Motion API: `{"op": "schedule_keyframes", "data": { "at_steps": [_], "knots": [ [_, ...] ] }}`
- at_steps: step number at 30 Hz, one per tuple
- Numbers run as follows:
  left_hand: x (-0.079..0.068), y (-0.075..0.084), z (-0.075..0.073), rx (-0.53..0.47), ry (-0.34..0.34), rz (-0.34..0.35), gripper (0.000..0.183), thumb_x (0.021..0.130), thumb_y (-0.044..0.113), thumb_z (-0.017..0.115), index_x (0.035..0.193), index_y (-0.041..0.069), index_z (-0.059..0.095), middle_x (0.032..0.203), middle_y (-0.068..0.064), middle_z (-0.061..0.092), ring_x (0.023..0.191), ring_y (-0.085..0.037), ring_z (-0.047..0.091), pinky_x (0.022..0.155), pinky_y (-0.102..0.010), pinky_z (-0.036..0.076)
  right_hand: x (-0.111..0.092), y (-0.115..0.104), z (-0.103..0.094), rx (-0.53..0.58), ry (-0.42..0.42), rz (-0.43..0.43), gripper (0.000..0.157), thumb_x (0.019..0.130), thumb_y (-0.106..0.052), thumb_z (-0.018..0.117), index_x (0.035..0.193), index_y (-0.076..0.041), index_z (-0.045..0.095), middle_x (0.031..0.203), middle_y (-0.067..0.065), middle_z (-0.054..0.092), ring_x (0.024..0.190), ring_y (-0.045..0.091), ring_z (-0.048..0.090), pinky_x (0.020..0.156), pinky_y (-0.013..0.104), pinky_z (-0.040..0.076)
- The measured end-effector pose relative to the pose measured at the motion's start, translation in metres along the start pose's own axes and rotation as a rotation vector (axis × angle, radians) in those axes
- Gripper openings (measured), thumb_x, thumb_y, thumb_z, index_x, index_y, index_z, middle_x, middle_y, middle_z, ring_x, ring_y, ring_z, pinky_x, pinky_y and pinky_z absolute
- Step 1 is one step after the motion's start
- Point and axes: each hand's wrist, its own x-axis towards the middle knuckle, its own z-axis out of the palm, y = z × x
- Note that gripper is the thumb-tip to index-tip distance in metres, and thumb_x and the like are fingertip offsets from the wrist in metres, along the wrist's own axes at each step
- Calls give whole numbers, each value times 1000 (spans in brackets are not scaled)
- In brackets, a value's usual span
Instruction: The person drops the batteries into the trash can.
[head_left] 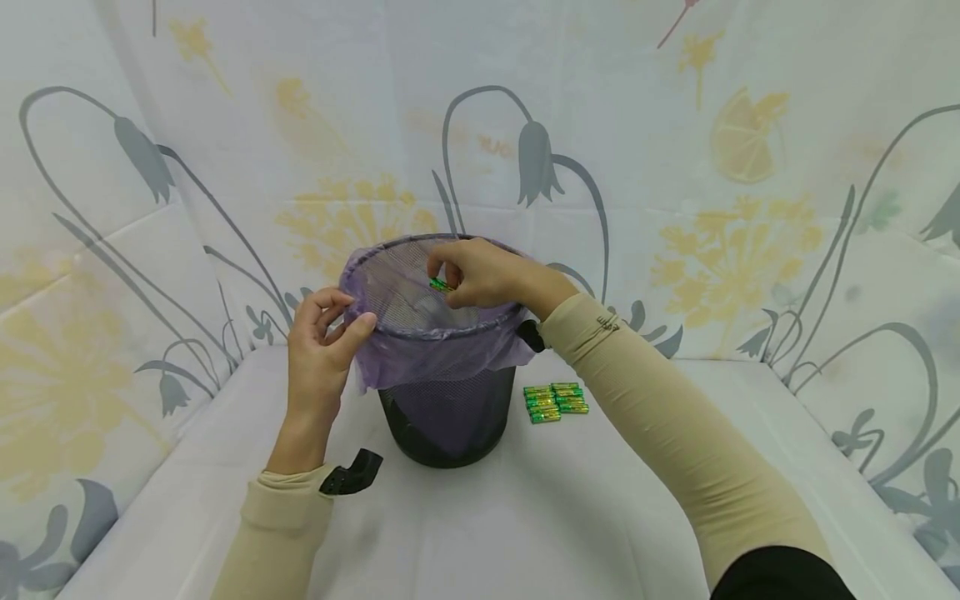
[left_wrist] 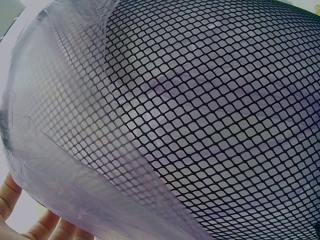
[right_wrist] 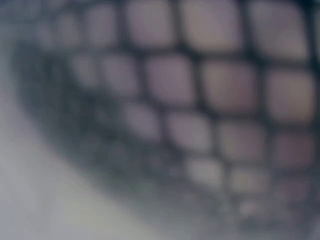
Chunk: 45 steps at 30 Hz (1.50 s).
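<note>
A black mesh wastebasket (head_left: 450, 417) stands upright, with a thin purple bin liner (head_left: 442, 358) folded down over its rim. My left hand (head_left: 322, 342) holds the lined rim at the near left, thumb and fingers about the edge. In the left wrist view, fingers (left_wrist: 45, 227) show beside the liner (left_wrist: 65, 185) and the mesh side. Over the basket's mouth, my right hand (head_left: 480, 271) pinches a green battery (head_left: 440, 285) between thumb and fingers. The right wrist view holds only blurred mesh (right_wrist: 170, 80) close up; the hand is hidden there.
Several green and gold batteries (head_left: 555, 402) lie in two columns on the white-covered table (head_left: 487, 533), right of the basket. A flower-printed cloth (head_left: 637, 100) hangs behind and at both sides. A black wrist mount (head_left: 352, 472) juts from the left sleeve.
</note>
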Motion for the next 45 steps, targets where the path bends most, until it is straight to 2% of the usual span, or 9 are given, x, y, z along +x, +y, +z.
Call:
{"op": "schedule_keyframes", "data": {
  "at_steps": [7,14,20,27,34,39,45],
  "knots": [
    [0,1,0,-1,0,5,28,82,3,70,105,-1,53,126,-5,43,119,-19,47,97,-37,35,1,-1,0,-16,5,1,35,87,-11,66,120,-11,57,89,4,58,74,18,53,72,31,44],
    [0,1,0,-11,3,6,26,82,3,70,103,3,55,125,-6,44,119,-21,47,97,-37,36,1,-3,0,-26,8,15,46,86,-21,72,127,-12,53,90,3,59,78,17,57,75,32,47],
    [-1,1,0,-8,2,1,27,82,3,70,104,2,55,126,-6,44,119,-20,48,98,-38,35,-9,-1,-8,-24,71,-9,45,84,-22,73,124,-13,55,87,2,59,77,17,55,75,30,46],
    [0,1,2,-3,-1,-2,28,82,4,70,105,0,54,127,-8,43,120,-20,48,98,-38,35,-42,5,-28,40,216,-52,41,82,-22,74,119,-13,58,87,1,58,79,14,56,76,29,46],
    [0,1,1,-12,5,-4,25,82,4,71,103,5,56,126,-7,42,120,-21,48,96,-37,36,-81,11,-42,5,324,-77,41,81,-20,76,117,-11,60,87,2,59,76,14,55,74,30,46],
    [0,-2,2,-27,4,-9,24,81,4,71,100,10,57,126,-6,42,120,-21,48,96,-36,36,-109,24,-41,-16,377,-66,39,82,-21,76,115,-10,60,88,2,58,74,11,55,72,29,47],
    [2,-4,5,-25,-5,-9,25,81,5,71,101,9,57,127,-6,42,120,-21,47,97,-37,36,-138,42,-29,-12,445,-42,34,83,-21,74,113,-10,61,84,-3,57,74,9,56,72,27,47]
  ]
}}
